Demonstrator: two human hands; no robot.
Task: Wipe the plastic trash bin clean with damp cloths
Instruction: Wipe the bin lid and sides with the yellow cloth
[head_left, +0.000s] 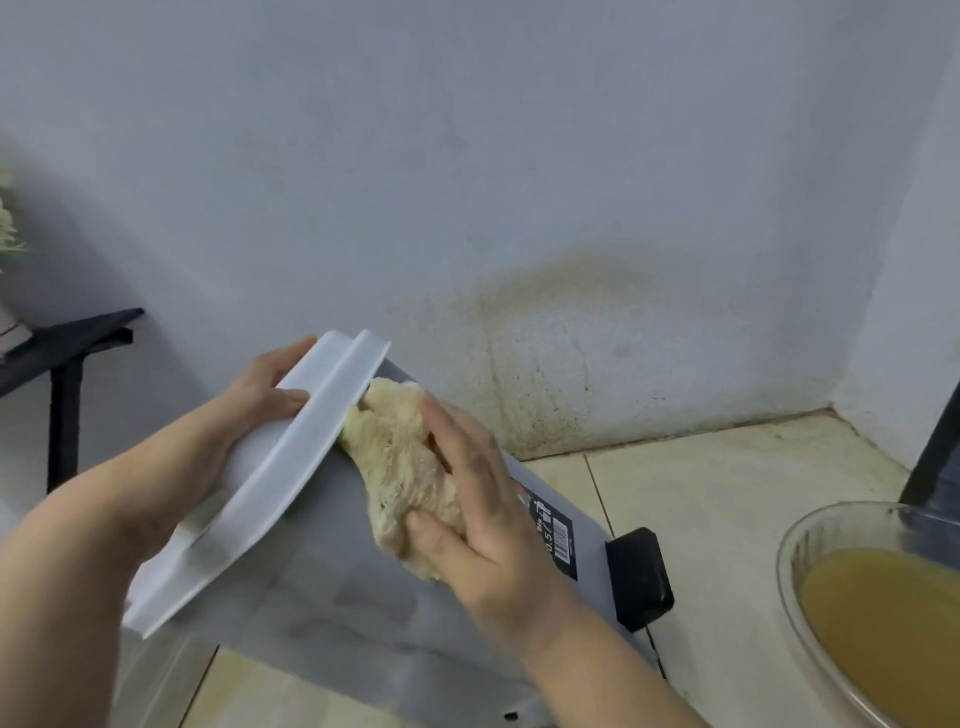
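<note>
Trash bin (322, 561), tilted between wall (519, 208) and bowl (789, 545), gripped at the lid (291, 447) by the left hand (260, 400); cloth (400, 457) clutched under its rim by the right hand (478, 504).

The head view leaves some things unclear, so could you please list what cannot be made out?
Head view:
- Inside of the bin: hidden by its lid.
- Text on the label: blurred, partly covered by the right hand gripping the cloth.
- Far side of the bowl: cut off by the right and bottom edges.
- Fingers of the left hand: mostly behind the lid.
</note>
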